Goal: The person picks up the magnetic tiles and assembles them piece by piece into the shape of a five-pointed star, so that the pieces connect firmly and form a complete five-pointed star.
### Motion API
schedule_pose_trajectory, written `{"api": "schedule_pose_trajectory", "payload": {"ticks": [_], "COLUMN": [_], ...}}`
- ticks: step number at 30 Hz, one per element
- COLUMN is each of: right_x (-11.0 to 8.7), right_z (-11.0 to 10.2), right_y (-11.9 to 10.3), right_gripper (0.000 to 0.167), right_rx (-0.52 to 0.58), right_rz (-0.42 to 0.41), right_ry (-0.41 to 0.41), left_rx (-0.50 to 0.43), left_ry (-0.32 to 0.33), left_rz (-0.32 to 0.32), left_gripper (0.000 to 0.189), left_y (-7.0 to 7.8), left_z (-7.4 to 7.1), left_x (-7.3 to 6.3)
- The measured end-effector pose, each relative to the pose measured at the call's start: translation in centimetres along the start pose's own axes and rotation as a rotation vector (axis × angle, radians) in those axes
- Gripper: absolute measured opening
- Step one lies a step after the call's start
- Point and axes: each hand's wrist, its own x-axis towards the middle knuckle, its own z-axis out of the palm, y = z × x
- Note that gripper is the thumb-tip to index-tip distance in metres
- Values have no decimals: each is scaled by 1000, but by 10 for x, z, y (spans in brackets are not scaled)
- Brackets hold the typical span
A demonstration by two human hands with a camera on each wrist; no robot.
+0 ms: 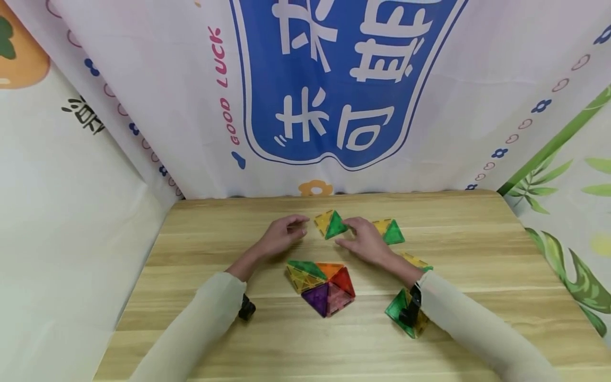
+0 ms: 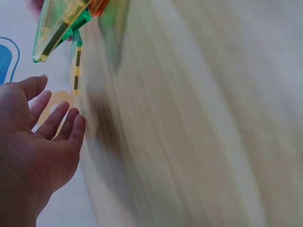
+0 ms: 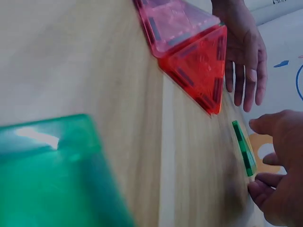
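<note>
A flat pair of translucent triangular tiles, one yellow (image 1: 323, 220) and one green (image 1: 336, 226), lies toward the back of the table. My right hand (image 1: 371, 243) is at its right, a fingertip right at the green tile's edge; in the right wrist view thumb and fingers are spread around that tile (image 3: 243, 149). To the pair's left, my left hand (image 1: 282, 235) holds nothing, its fingers loosely bent. Nearer me stands a raised cluster of joined triangles: green (image 1: 307, 266), yellow (image 1: 299, 279), orange (image 1: 329, 270), red (image 1: 345, 282), pink (image 1: 339, 298) and purple (image 1: 316, 299).
More yellow and green tiles lie on the right: one pair (image 1: 393, 233) behind my right hand, another (image 1: 414, 260) partly under the forearm, and a green-yellow group (image 1: 397, 312) by the wrist camera. Printed cloth (image 1: 200, 159) hangs at the wooden table's (image 1: 200, 223) back edge.
</note>
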Motion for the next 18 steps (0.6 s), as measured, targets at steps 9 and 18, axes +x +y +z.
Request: {"api": "schedule_pose_trajectory", "payload": {"ticks": [9, 18], "right_x": [18, 27], "right_z": [13, 18], "right_y": [-1, -1], "right_gripper": [62, 51], "right_rx": [-42, 16], "right_rz": [77, 113], "right_ry": [35, 61], "left_rx": [69, 95], "left_ry": [-24, 12], "left_rz": [-17, 10], "left_gripper": [45, 38], "left_y": [0, 7], "left_z": [13, 18], "left_x": [22, 31]}}
